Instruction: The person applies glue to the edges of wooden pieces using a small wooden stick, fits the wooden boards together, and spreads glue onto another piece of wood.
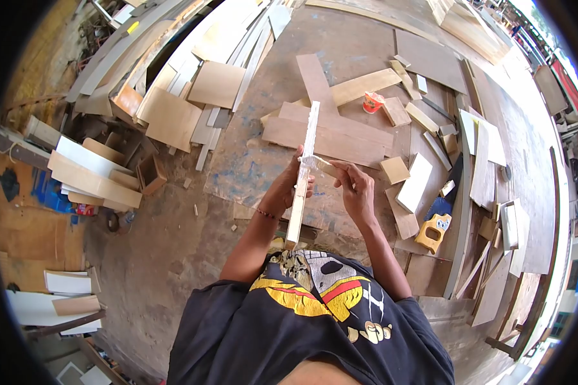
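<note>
My left hand is closed around a narrow wooden strip, held pointing away from my chest. White paste, which looks like glue, coats the strip's far half in uneven lumps. Between its fingers and thumb, my right hand pinches a small flat wooden stick. The stick's tip touches the strip just by my left hand, with paste around it. Beyond the hands, flat brown boards lie crossed on the worktable.
A red cup with pale contents stands among wood offcuts. Right of my right arm lies a handsaw with a yellow handle, near a white block. Stacked panels fill the upper left, and long boards line the right side.
</note>
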### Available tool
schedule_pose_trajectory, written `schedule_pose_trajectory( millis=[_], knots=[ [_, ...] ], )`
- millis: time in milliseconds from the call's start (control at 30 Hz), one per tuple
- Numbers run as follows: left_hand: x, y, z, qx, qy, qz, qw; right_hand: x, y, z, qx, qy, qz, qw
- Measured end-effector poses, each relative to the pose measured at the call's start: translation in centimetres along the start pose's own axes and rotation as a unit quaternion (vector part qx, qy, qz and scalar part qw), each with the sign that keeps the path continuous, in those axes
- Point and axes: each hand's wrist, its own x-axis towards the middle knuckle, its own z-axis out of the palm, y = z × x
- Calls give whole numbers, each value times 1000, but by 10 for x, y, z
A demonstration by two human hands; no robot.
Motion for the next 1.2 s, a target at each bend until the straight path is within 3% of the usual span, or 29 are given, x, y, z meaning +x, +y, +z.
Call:
schedule_pose_trajectory(
  millis=[33,67,167,300,433,533,633,733,767,833,900,1000,1167,1200],
  knots=[
    [3,0,-3,1,0,0,1000,1,4,4,101,-10,92,991],
    [7,0,-7,-4,-19,-11,1000,-1,17,8,150,-21,75,986],
    [1,1,-6,14,-26,-4,1000,-3,21,0,144,-72,158,974],
    [-10,7,-3,30,15,7,999,0,22,-21,142,-81,176,971],
    [-6,8,-3,72,9,29,997,8,11,-20,114,-24,112,987],
    [-6,9,1,60,20,12,998,13,3,-12,-145,41,-69,986],
    [-2,9,-1,29,-7,-19,999,13,-2,-9,-223,46,-129,965],
    [0,10,3,-36,-25,-34,998,5,-6,-12,-200,28,-170,965],
    [-1,10,7,-11,15,16,1000,2,-11,-15,-188,20,-206,960],
    [3,11,5,14,53,67,996,-1,-16,-21,-182,2,-218,959],
    [12,11,-8,-20,26,-37,999,-1,-14,-24,-132,-2,-200,971],
    [13,11,-12,-59,-38,-63,996,12,-1,-13,-159,58,-154,973],
    [9,11,-6,-31,-56,-42,997,10,7,2,-147,39,-144,978],
    [5,12,-2,7,-12,-9,1000,6,4,2,-133,29,-150,979]
  ],
)
